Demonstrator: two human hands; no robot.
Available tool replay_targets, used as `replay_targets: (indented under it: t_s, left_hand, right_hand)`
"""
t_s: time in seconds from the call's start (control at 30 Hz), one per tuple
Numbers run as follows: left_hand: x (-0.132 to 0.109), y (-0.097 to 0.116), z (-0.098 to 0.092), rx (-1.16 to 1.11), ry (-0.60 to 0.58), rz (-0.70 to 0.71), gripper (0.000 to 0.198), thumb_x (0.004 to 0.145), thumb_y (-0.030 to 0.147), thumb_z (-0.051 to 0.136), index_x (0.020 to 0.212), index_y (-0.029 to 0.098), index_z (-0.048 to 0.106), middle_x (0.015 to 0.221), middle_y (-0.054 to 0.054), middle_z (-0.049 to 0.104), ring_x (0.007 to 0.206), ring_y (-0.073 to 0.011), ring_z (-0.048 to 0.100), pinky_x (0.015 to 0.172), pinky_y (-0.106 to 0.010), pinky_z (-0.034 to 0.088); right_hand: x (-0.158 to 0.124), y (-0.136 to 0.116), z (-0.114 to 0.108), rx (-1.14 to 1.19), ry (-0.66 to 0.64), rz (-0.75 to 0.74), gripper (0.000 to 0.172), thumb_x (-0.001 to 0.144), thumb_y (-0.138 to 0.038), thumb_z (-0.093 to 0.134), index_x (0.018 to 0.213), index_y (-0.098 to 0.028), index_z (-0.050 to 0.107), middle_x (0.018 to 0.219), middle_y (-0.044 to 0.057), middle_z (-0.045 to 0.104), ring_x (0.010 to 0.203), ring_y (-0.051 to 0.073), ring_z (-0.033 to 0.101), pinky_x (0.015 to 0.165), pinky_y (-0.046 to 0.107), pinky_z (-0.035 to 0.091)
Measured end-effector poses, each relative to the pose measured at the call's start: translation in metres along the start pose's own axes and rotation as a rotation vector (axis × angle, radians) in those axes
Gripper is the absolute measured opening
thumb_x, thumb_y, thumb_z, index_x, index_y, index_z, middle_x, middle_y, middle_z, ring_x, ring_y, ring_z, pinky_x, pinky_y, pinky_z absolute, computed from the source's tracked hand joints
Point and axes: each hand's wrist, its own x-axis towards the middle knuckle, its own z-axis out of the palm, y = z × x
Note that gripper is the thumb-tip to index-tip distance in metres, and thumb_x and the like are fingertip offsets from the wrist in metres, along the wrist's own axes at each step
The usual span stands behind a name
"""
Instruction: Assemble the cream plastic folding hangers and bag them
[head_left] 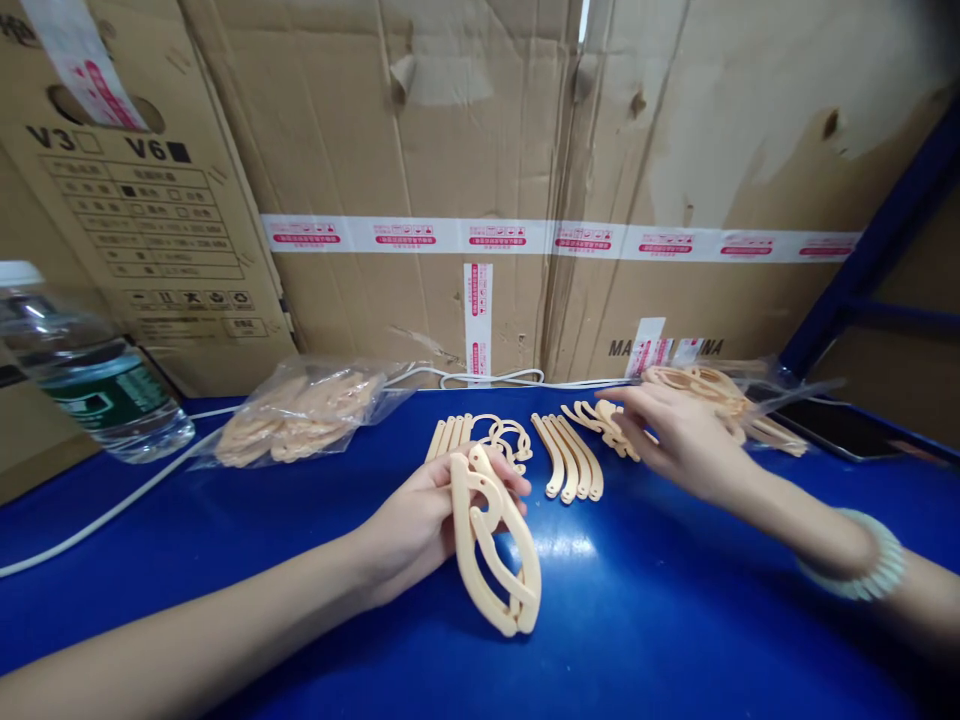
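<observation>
A beige plastic folding clothes hanger (465,560), folded up, is gripped near its upper end by my left hand (420,510). Its curved arms overlap and point down toward me. My right hand (675,435) reaches over a small pile of beige hooked hanger pieces (619,430), fingers stretched out and at the pieces. Whether the fingertips have hold of a piece is not clear. Between my hands lie several curved hanger arms (574,455) in a row. Beyond the left hand are more straight-looking arms (448,436) and ring-shaped hooks (510,435), partly hidden.
A clear bag of beige hanger parts (300,410) sits left, near a water bottle (97,380). More hangers (697,385) lie in plastic behind the right hand, beside a dark phone (832,428). A white cable (135,500) crosses the blue table (637,620). Cardboard boxes (420,130) stand behind.
</observation>
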Motion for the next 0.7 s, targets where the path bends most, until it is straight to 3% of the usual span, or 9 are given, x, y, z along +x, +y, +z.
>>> replay_targets:
  t_s: [0.07,0.13,0.2,0.3,0.43,0.53,0.7]
  left_hand:
    - [0.000,0.000,-0.001,0.025,0.003,0.019,0.009,0.077,0.013,0.067,0.085,0.016,0.070,0.091,-0.006,0.070,0.083,-0.0173,0.064,0.076,-0.027,0.050]
    - [0.001,0.000,-0.002,0.046,0.003,0.031,0.007,0.077,0.014,0.069,0.083,0.016,0.071,0.090,-0.005,0.069,0.080,-0.0162,0.063,0.073,-0.025,0.049]
    - [0.001,-0.001,-0.003,0.058,0.002,0.040,0.003,0.076,0.015,0.070,0.079,0.015,0.071,0.085,-0.004,0.068,0.075,-0.0150,0.062,0.069,-0.024,0.048]
    - [-0.001,0.001,0.000,0.002,-0.004,0.011,0.007,0.077,0.018,0.071,0.083,0.015,0.070,0.080,-0.006,0.069,0.075,-0.0163,0.063,0.071,-0.026,0.048]
    - [-0.007,0.004,0.009,-0.161,-0.011,-0.048,0.044,0.087,0.045,0.061,0.119,0.014,0.061,0.089,-0.012,0.072,0.088,-0.0229,0.066,0.083,-0.036,0.049]
    - [-0.012,-0.001,0.013,-0.150,-0.020,0.011,0.067,0.083,0.061,0.061,0.129,0.012,0.052,0.102,-0.016,0.071,0.098,-0.0275,0.065,0.090,-0.040,0.048]
    - [-0.015,-0.020,0.013,0.115,0.019,0.023,0.049,0.084,0.044,0.071,0.121,0.016,0.057,0.116,-0.014,0.068,0.105,-0.0275,0.065,0.093,-0.041,0.049]
  right_hand:
    - [-0.012,-0.037,-0.008,0.183,0.090,-0.345,0.032,0.096,-0.020,0.043,0.125,-0.016,0.057,0.098,0.013,0.066,0.091,0.025,0.062,0.077,0.038,0.051]
    - [-0.024,-0.071,-0.013,0.239,0.049,-0.627,0.033,0.095,-0.014,0.046,0.125,-0.019,0.059,0.102,0.010,0.068,0.092,0.023,0.062,0.079,0.035,0.050]
    - [-0.035,-0.094,-0.014,0.196,-0.001,-0.829,0.030,0.099,-0.015,0.042,0.120,-0.017,0.063,0.109,0.007,0.070,0.100,0.022,0.061,0.085,0.036,0.049]
    - [-0.043,-0.104,-0.006,0.090,0.013,-1.011,0.040,0.102,-0.013,0.030,0.112,-0.012,0.068,0.114,0.006,0.070,0.109,0.022,0.057,0.090,0.036,0.048]
    - [-0.043,-0.097,0.010,0.126,0.086,-0.978,0.035,0.101,-0.010,0.035,0.100,-0.010,0.070,0.105,0.007,0.071,0.111,0.022,0.058,0.097,0.038,0.043]
    - [-0.042,-0.096,0.014,0.143,0.063,-0.925,0.030,0.100,-0.009,0.040,0.100,-0.009,0.070,0.104,0.007,0.071,0.111,0.022,0.058,0.100,0.039,0.041]
    - [-0.043,-0.098,0.014,0.130,0.068,-0.895,0.027,0.099,-0.009,0.042,0.102,-0.009,0.070,0.100,0.007,0.071,0.110,0.023,0.059,0.104,0.041,0.038]
